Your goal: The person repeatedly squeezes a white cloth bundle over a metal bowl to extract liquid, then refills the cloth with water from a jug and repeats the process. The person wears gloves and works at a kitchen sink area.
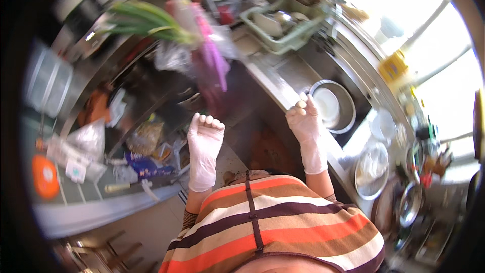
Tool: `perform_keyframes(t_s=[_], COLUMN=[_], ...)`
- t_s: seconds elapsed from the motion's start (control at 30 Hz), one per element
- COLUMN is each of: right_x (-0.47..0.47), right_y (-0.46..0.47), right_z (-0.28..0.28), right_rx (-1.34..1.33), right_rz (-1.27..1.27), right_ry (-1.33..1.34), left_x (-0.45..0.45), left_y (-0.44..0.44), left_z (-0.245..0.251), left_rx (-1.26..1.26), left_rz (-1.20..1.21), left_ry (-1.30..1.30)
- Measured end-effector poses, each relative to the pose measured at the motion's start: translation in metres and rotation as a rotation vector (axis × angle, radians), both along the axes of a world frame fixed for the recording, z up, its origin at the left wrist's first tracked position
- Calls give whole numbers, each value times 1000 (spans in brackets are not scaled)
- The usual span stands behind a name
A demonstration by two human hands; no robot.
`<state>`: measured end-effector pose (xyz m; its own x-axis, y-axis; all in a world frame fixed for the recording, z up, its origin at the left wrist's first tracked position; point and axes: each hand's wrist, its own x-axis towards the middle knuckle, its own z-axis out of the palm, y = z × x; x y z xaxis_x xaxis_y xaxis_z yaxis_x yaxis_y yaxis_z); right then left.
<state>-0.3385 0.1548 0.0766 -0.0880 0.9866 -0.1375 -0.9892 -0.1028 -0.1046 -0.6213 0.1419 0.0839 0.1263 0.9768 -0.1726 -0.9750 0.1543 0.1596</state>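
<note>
Both of my hands wear thin white gloves and are raised, palms up with the fingers curled a little. My left hand is in front of my body, left of centre, and holds nothing. My right hand is held over the counter edge, close to a round metal basin in the sink with a white round item inside; no object shows in it. Beyond my left hand, green leafy stalks stick out beside pink and purple plastic bags, blurred.
A green dish rack with bowls stands beyond the sink. On the left counter are an orange item, clear bags, a blue packet and a pale-handled knife. A glass bowl and yellow jug are at right.
</note>
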Motion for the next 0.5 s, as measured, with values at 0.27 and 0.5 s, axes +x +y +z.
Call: perform_keyframes(t_s=[0.27, 0.5], right_x=[68, 76], right_y=[-63, -132], right_z=[-12, -21], right_rx=[-178, -138], right_rz=[-373, -622], right_ry=[-39, -60], left_x=[89, 133], left_y=[30, 41], left_z=[-19, -29], left_rx=[-72, -108], left_rz=[-396, -715], left_ry=[40, 20])
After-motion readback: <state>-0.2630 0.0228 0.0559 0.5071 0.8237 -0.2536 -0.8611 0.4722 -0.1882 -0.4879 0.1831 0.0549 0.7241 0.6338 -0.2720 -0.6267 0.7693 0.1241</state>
